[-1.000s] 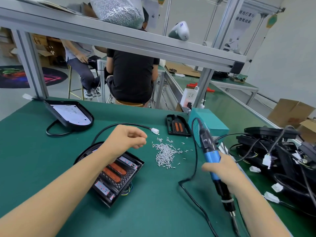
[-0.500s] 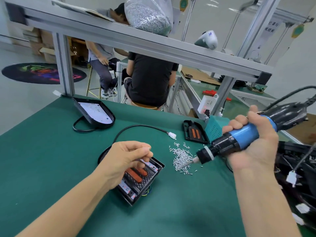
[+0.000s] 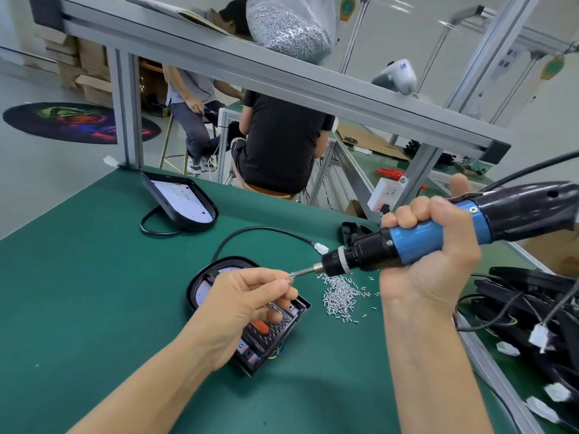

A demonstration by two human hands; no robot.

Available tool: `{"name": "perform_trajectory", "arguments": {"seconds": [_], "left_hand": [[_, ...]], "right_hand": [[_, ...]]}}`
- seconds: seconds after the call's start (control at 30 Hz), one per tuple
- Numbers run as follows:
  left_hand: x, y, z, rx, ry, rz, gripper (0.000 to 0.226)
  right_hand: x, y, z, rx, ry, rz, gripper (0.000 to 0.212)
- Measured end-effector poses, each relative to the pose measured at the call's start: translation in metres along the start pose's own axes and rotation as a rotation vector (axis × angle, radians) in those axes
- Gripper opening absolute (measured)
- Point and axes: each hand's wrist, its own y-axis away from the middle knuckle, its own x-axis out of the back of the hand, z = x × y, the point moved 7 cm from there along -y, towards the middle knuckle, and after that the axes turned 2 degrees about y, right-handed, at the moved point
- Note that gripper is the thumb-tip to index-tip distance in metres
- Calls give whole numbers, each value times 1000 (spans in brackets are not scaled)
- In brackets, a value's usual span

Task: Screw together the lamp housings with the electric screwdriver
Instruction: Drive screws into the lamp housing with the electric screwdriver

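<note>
1. Far left on the green bench (image 3: 78,277) there's a second housing (image 3: 180,200), propped up on its edge with a pale inner face showing and its black cord looped just beside it.
2. Moving right, the left hand (image 3: 247,303) sits over the housing (image 3: 269,333) that's lying open side up near the middle of the bench. Thumb and forefinger are pinched together on a tiny screw (image 3: 288,280); the other fingers are curled under and cover part of the housing.
3. That housing shows orange parts and a metal grille inside. Its cable (image 3: 266,230) arcs up and right to a white plug (image 3: 321,248) lying on the bench.
4. The driver's bit tip is right at the pinched screw; whether it's seated in the head is too small to tell.
5. Just right of the housing there's a loose pile of screws (image 3: 340,296) scattered on the bench.
6. The right hand (image 3: 432,261) is wrapped tight round the blue grip of the screwdriver (image 3: 416,236), which is held in the air, nearly level, bit pointing left. Its black rear end and cord run off to the right.
7. Far right edge: a stack of dark housings (image 3: 532,305) with tangled wires and white plugs.
8. Up top, a bag of screws (image 3: 291,29) sits on the metal shelf, and two people sit behind the bench.
</note>
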Motion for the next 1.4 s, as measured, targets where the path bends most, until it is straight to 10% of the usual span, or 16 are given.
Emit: {"name": "perform_trajectory", "arguments": {"seconds": [1.0,1.1,1.2,1.4], "left_hand": [[22,-9,19,-214,-284,79,32],[79,-25,37,-146,-616,375,64],[105,-35,15,231,-1057,329,118],[105,-48,3,267,-1262,303,71]], "right_hand": [[24,5,13,40,-8,68,41],[27,1,20,48,36,80,42],[25,0,38,53,95,57,45],[12,-2,74,62,232,58,46]]}}
